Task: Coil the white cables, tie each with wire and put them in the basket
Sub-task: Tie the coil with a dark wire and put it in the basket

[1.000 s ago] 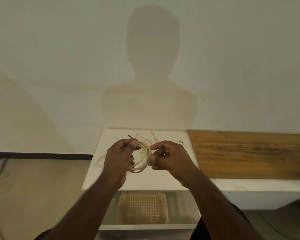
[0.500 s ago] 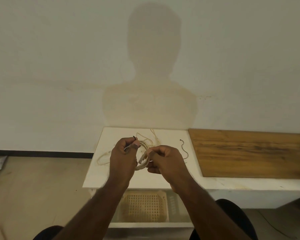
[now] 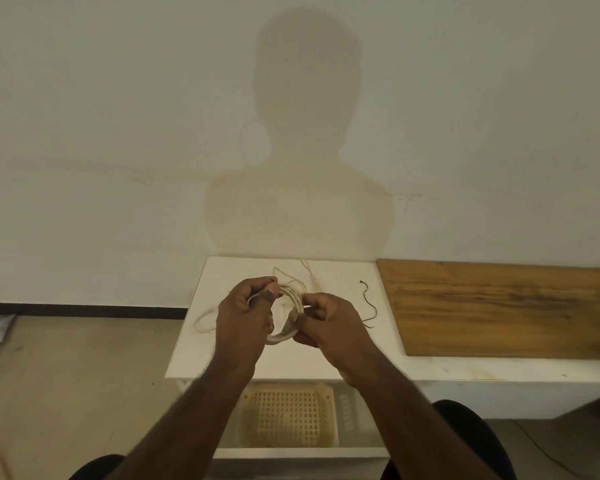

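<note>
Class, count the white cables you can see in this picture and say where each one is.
2. One coiled cable is held between the left hand and right hand; one loose cable lies on the white table. Hands may hide more.

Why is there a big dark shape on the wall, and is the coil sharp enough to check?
Head view: the shape is the person's own shadow, cast by light from behind; the coiled cable between left hand and right hand is soft, strands hard to separate; wide-angle bends the table edge.
</note>
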